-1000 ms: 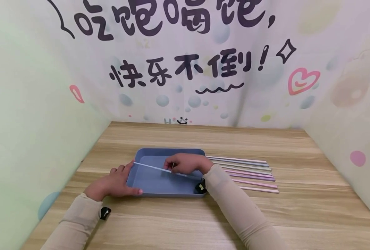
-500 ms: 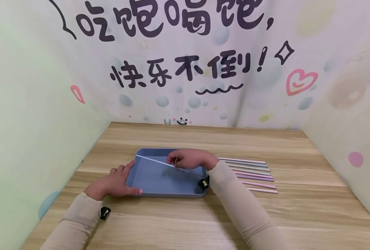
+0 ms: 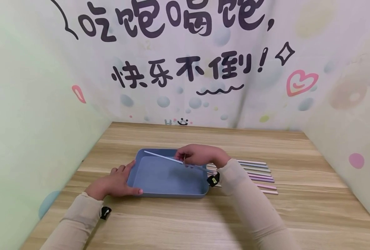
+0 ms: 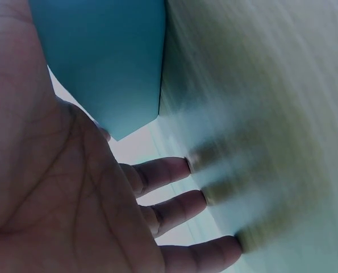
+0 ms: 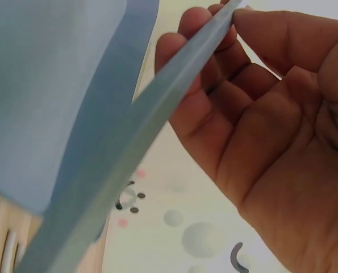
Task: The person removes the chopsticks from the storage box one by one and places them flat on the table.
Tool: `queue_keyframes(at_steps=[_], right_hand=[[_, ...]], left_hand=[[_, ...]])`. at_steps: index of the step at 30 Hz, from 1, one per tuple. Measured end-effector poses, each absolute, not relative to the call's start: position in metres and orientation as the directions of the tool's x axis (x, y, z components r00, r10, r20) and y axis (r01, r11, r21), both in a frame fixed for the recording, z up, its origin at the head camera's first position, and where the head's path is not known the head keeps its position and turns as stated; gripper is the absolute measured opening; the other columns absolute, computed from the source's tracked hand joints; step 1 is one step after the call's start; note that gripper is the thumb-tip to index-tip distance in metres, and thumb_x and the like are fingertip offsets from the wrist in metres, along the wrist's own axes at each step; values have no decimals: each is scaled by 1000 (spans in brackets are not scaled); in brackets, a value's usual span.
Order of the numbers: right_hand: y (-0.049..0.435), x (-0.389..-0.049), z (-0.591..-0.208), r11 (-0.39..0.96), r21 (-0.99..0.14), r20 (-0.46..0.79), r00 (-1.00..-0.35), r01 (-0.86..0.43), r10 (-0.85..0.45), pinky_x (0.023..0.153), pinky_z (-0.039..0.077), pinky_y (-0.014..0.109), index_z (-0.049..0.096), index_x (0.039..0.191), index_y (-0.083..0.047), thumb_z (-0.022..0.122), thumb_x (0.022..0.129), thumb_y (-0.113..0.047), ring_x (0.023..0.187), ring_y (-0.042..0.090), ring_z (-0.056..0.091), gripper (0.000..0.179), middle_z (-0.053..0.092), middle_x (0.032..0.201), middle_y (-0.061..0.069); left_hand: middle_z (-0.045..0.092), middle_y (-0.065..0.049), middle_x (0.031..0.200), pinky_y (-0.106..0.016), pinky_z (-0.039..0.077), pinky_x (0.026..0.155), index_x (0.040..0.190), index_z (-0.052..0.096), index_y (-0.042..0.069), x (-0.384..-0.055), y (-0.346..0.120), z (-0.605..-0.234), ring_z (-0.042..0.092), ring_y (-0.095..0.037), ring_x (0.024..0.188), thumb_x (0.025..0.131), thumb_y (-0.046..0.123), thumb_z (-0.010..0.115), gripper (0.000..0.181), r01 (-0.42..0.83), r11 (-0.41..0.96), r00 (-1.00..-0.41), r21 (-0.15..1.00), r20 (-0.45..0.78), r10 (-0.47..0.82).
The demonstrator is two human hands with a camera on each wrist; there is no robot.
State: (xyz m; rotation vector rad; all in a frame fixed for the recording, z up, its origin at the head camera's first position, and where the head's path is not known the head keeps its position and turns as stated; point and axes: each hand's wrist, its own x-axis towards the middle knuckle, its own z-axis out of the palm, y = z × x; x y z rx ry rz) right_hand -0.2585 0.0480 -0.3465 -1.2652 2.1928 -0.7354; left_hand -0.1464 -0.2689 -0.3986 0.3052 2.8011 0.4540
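A light blue chopstick (image 3: 163,156) is pinched between the thumb and fingers of my right hand (image 3: 200,154), above the right part of a shallow blue-grey tray (image 3: 167,195). It slants across the tray, its left end near the far rim. In the right wrist view the chopstick (image 5: 140,131) passes close to the camera, its grip at the fingertips. My left hand (image 3: 117,180) rests at the tray's left end, thumb at the near rim. Seen from the left wrist, three fingertips (image 4: 177,165) touch the table beside the tray's outer wall (image 4: 109,62).
Several chopsticks (image 3: 258,169) in white, blue, green, pink and purple lie side by side right of the tray, partly behind my right wrist. They lie on a wood-grain table (image 3: 160,225). A printed cloth wall (image 3: 185,80) stands behind, with side walls left and right.
My right hand has moved right and slightly away with the chopstick, whose left end has left the tray's left rim near my left hand. The left hand has stayed put.
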Motion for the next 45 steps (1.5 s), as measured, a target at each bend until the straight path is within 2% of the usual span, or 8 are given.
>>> queue_keyframes(at_steps=[10,24,33,42,45], right_hand=[[79,-254,-346,485,-651,-214,-472,-584,-855,72,47,31,63,110,-2,52,93,4,82,16,54,21,58,89,1],[122,-250,-362,488,-632,-237,-449,-602,-861,74,43,29,64,104,-3,48,90,7,81,14,52,24,58,87,3],[156,-243,-363,515,-625,-221,-500,-586,-837,74,44,31,63,98,-17,50,93,7,80,15,53,28,57,85,-2],[193,-235,-368,554,-634,-238,-547,-539,-803,69,46,30,64,100,-15,51,89,9,74,13,54,29,57,82,-1],[206,-232,-369,555,-640,-232,-554,-531,-799,71,45,30,63,101,-12,51,89,8,76,13,53,27,56,83,-1]], left_hand=[[38,-35,136,-64,40,92,155,13,-1,-146,-268,-401,38,-53,120,75,68,74,121,151,929,-937,338,-251,244],[40,-36,135,-64,41,91,155,13,-2,-148,-269,-406,38,-54,119,75,69,73,123,164,929,-936,332,-244,253],[37,-37,138,-65,40,92,156,12,0,-147,-268,-405,36,-56,122,75,70,72,123,160,928,-935,337,-249,252],[35,-38,138,-65,39,93,154,12,-3,-146,-267,-400,35,-57,123,76,68,72,121,161,927,-933,337,-254,254],[35,-39,138,-66,39,92,154,12,-4,-147,-266,-398,35,-58,123,77,66,73,120,162,926,-933,340,-254,256]])
